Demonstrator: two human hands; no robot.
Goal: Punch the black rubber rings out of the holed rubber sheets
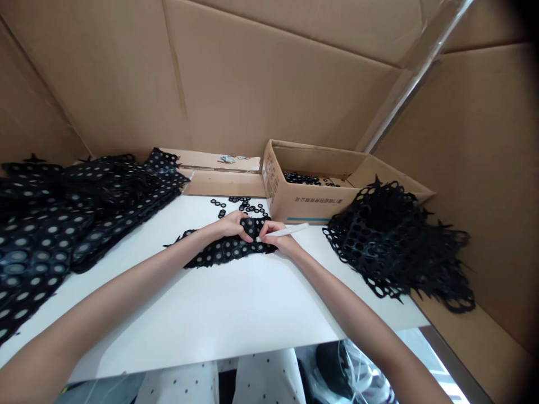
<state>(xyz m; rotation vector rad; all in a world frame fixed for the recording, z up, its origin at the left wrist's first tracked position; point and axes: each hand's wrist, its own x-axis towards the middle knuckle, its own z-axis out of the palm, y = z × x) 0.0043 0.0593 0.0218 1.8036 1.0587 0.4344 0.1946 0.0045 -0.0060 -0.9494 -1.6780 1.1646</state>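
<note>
A black rubber sheet [223, 251] full of round rings lies on the white table, its right end raised a little. My left hand [231, 225] grips that raised end between thumb and fingers. In my right hand [275, 233] is a white pen-like tool [295, 229], its tip against the sheet close to my left thumb. Whether the tip is inside a ring is too small to tell. Just beyond my hands, loose black rings [248, 206] lie scattered on the table.
An open cardboard box [303, 210] with black rings inside stands behind my right hand. Punched-out black webbing [391, 241] is heaped at the right. More ring-filled sheets [84, 196] are piled at the left. Cardboard walls [273, 73] enclose the white table [219, 320].
</note>
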